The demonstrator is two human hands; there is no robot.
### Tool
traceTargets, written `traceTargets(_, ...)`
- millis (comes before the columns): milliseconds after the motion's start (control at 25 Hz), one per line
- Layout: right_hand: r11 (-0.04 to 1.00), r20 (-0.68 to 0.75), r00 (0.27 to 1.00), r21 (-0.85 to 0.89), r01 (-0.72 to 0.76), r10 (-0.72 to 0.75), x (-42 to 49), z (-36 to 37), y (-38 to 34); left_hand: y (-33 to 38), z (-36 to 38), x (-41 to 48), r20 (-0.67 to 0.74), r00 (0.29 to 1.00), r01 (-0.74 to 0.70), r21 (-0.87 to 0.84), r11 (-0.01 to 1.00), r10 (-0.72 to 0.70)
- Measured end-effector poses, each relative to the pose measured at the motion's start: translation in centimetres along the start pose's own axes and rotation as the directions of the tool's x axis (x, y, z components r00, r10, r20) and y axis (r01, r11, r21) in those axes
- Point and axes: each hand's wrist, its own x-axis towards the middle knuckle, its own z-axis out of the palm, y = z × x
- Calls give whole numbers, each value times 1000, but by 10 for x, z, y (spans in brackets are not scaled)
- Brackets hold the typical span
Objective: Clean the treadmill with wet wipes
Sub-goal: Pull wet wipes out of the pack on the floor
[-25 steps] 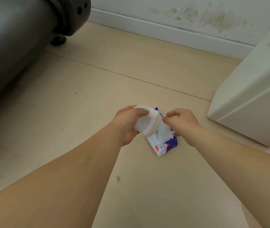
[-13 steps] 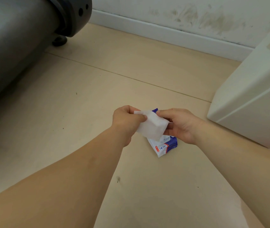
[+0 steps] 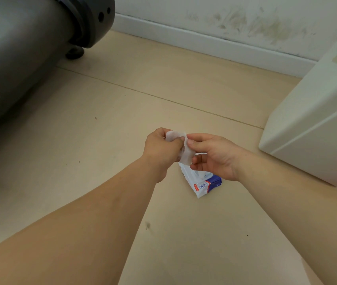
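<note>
Floor: pale beige boards fill most of your view, with one thin seam running from the left edge towards the right. A few dark specks lie on them.
Treadmill: its dark grey body takes up your upper left corner, blurred and close to the camera. A rounded black end cap sits by the wall and a small black foot rests on the floor beneath it. It is well apart from your hands.
White unit: a boxy white thing stands on the floor at your right, just beside your right forearm. You cannot tell what it is.
Wall: white and scuffed with brownish marks, with a white skirting board along its foot.
Left hand: held out over the floor at mid-view, back towards you, fingers curled tight round the wipe.
Right hand: close against your left. Thumb and forefinger pinch the wipe's near edge, while the other fingers curl loosely below.
Pack of wipes: white with blue and a red patch. It lies flat on the floor below your right hand, which partly hides it.
Wet wipe: white and crumpled, held between both your hands above the pack. One part shows over your left fingers and one part hangs below them.
</note>
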Motion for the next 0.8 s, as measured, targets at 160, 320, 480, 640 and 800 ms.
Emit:
traceTargets(160, 999, -68, 997, -6, 33, -33, 3, -4, -2, 1, -1, 1, 21, 999, 29, -50, 998, -28)
traceTargets(320, 1000, -90, 996, 3, 8, -8, 2, -5, -2, -2, -7, 1, 33, 996, 85, -98, 992, -82)
traceTargets(480, 999, -103, 994, 47, 24, -19, 7, -2, -2, 1, -8, 0, 43, 991, 133, -166, 977, -128)
traceTargets(640, 996, -105, 994, 84, 9, 0, 7, 4, -3, 5, -9, 4, -20, 997, 73, -141, 987, -77)
traceTargets(800, 1000, 67, 998, -6, -14, 14, 10, 3, -4, 5, -6, 4, 9, 999, 49, -163, 985, -48)
